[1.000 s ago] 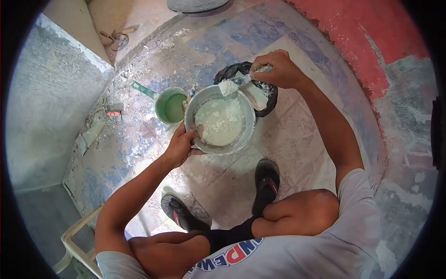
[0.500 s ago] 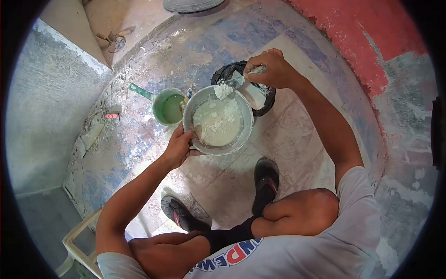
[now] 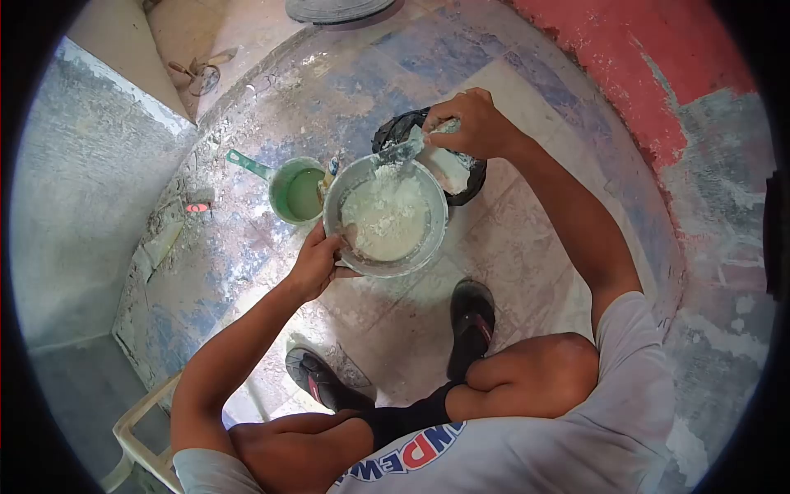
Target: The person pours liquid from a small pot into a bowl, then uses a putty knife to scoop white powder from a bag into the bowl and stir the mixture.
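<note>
My left hand (image 3: pixel 315 262) grips the lower left rim of a round metal bowl (image 3: pixel 441 216). Pale liquid topped with lumpy white powder (image 3: pixel 385 216) fills much of it. My right hand (image 3: pixel 471 122) is closed around the handle of a putty knife (image 3: pixel 401 152), whose blade tilts over the bowl's far rim, with powder below it. Behind the bowl, partly under my right hand, stands a container lined with a black plastic bag (image 3: pixel 477 183), with white powder (image 3: pixel 447 170) inside. A green dipper (image 3: pixel 284 196) holding cloudy liquid stands left of the bowl.
A red object (image 3: pixel 197 207) lies on the stained tile floor at left. A trowel (image 3: pixel 197 76) and a round grey lid (image 3: pixel 337 8) lie farther back. A plastic chair (image 3: pixel 136 424) stands at lower left. Walls rise on both sides; my sandalled feet are below the bowl.
The putty knife has turned and shifted slightly left over the bowl. The white lump on its blade has dropped onto the mixture. My left hand keeps its grip on the bowl.
</note>
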`<state>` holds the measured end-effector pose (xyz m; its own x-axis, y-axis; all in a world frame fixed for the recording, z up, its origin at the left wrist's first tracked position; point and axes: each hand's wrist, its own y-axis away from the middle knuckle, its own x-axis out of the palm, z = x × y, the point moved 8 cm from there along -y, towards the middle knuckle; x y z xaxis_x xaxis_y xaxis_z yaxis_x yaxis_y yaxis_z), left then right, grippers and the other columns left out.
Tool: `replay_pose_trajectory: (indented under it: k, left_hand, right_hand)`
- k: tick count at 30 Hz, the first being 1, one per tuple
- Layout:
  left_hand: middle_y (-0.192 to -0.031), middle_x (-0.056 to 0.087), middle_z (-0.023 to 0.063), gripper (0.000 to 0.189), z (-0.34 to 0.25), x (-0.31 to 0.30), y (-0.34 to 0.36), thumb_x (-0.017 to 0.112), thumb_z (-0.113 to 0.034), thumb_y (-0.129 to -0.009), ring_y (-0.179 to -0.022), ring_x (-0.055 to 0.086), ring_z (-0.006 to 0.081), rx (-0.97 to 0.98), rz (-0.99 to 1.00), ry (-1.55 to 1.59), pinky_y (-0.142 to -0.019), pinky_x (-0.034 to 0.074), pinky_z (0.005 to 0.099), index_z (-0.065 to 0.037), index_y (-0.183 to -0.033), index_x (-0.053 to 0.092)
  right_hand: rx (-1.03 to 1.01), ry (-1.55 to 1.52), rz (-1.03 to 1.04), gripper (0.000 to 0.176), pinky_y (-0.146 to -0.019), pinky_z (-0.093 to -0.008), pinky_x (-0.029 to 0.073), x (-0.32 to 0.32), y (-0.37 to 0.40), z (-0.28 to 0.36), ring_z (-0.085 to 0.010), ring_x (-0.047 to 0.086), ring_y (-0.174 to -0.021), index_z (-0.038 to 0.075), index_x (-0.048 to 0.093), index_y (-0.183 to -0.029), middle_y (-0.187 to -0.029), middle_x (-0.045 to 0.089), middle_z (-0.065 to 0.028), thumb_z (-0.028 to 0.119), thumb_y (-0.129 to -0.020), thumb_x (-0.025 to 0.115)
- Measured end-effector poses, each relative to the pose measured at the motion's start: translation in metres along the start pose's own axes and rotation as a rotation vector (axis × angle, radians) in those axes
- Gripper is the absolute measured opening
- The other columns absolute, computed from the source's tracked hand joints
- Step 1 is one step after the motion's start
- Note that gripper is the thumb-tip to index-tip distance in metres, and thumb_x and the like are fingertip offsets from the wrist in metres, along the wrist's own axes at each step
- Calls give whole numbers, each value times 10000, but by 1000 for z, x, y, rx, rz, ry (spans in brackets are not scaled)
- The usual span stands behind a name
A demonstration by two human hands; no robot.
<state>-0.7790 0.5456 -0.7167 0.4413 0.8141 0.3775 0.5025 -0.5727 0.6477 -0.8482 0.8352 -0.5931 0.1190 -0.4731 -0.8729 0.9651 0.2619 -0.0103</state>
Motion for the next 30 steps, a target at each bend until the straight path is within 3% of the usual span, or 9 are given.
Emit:
replay_pose_trajectory:
  k: [9,11,12,15,17,19,20,23,30]
  left_hand:
    - [-1304,571,173,540,-1,-1,1,372,-37,-966,-1007,712,310,12,-17,34,-794,660,455,-140,-1493,315]
    - [-1299,575,171,550,1,-2,1,371,-31,-958,-999,715,307,-6,-20,9,-790,661,454,-142,-1494,314]
    - [-1299,575,171,550,1,-3,2,371,-31,-958,-999,715,307,-6,-23,12,-790,661,454,-142,-1494,314]
    - [-1292,584,166,553,1,-4,4,377,-31,-953,-994,717,304,2,-33,29,-784,662,450,-144,-1491,318]
    - [-1288,589,162,553,0,-6,5,385,-34,-949,-993,717,303,11,-47,31,-785,662,446,-144,-1488,322]
    - [-1282,594,161,555,-2,-5,7,393,-34,-945,-992,717,301,11,-54,39,-787,662,443,-144,-1485,327]
    - [-1282,594,162,556,-2,-7,6,395,-34,-944,-993,717,302,7,-58,24,-789,662,444,-143,-1486,327]
    - [-1280,595,165,555,-2,-5,5,394,-34,-950,-994,716,301,-1,-48,16,-794,661,448,-143,-1490,325]
    - [-1282,594,166,557,3,-5,1,382,-37,-969,-992,718,295,-14,-46,10,-784,666,435,-151,-1510,310]
  right_hand:
    - [-12,29,2,202,-1099,-492,219,9,10,-4,-220,616,-1040,220,752,-940,-955,737,6,347,-784,764]
    - [-40,-30,-70,161,-1115,-459,206,-1,15,-10,-156,620,-977,201,755,-923,-898,709,35,302,-807,801]
    - [-71,-7,-41,172,-1038,-410,356,-6,15,-13,-181,655,-895,155,753,-925,-897,722,9,276,-812,802]
    - [36,-346,-60,187,-842,-342,493,-16,27,-37,-212,683,-799,109,745,-926,-880,737,-18,234,-804,809]
    - [-20,-224,-140,177,-693,-318,519,-14,40,-59,-226,698,-765,87,739,-920,-858,746,-38,203,-803,804]
    - [163,12,-153,177,-702,-312,522,0,56,-95,-211,708,-790,93,741,-919,-857,747,-38,209,-802,805]
    - [254,10,-136,184,-845,-372,504,15,64,-114,-200,711,-812,117,744,-917,-853,748,-29,267,-820,786]
    - [310,134,-115,203,-1094,-566,252,38,76,-126,-206,682,-948,190,742,-943,-891,742,4,371,-851,735]
    - [237,170,-176,187,-1069,-569,270,60,68,-144,-228,642,-1031,227,740,-945,-960,739,37,383,-843,743]
